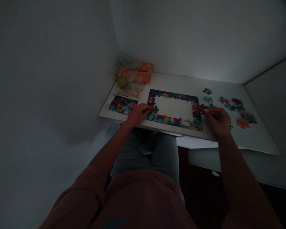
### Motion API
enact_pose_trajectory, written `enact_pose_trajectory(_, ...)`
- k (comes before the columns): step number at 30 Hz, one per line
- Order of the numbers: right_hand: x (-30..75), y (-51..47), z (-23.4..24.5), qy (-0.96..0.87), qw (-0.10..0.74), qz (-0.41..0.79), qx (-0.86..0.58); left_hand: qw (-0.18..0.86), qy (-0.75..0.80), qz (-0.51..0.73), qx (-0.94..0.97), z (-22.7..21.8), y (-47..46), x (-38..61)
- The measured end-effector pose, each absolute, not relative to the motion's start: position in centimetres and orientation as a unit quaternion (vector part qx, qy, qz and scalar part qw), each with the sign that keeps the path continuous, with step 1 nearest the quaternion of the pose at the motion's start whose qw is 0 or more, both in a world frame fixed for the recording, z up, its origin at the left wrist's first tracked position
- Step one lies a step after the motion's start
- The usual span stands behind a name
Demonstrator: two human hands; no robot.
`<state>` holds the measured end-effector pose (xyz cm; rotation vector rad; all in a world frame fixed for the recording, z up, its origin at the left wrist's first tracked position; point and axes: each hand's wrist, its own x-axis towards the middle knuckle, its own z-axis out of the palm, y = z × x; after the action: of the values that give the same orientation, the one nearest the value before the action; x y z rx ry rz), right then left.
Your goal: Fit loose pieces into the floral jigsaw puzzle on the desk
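A jigsaw puzzle border (175, 121) lies on the white table as a colourful rectangle, with bare white tabletop inside it. My left hand (138, 114) is at its left side, fingers drawn together over the lower left part; whatever they pinch is too small to make out. Over the right side of the border, my right hand (218, 121) pinches a dark red puzzle piece (201, 108). Left of the puzzle, partly behind my left hand, lies a printed picture sheet (122, 104) with a similar dark, colourful scene.
Loose puzzle pieces (243, 123) lie in small groups on the right of the table (262, 136). At the back left are clear plastic bags (131, 87) and an orange box (146, 71). Walls stand behind and to the left; the table's front edge is close to my body.
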<state>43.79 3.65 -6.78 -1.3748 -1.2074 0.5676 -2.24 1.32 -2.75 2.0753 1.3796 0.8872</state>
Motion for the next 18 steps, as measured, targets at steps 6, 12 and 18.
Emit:
enact_pose_trajectory(6, 43.2, 3.2, -6.1, -0.512, 0.571, 0.265, -0.584, 0.261, 0.512, 0.357, 0.736, -2.9, 1.5, -2.3)
enact_pose_trajectory(12, 42.4, 2.9, -4.9, -0.512, 0.552, 0.283, -0.595, 0.233, 0.551, 0.395, 0.697, -2.9, 1.5, -2.6)
enact_pose_trajectory(18, 41.5, 2.1, -3.3, -0.557, 0.517, 0.269, -0.591, 0.208, 0.532, 0.429, 0.7, -2.7, 1.8, -2.9)
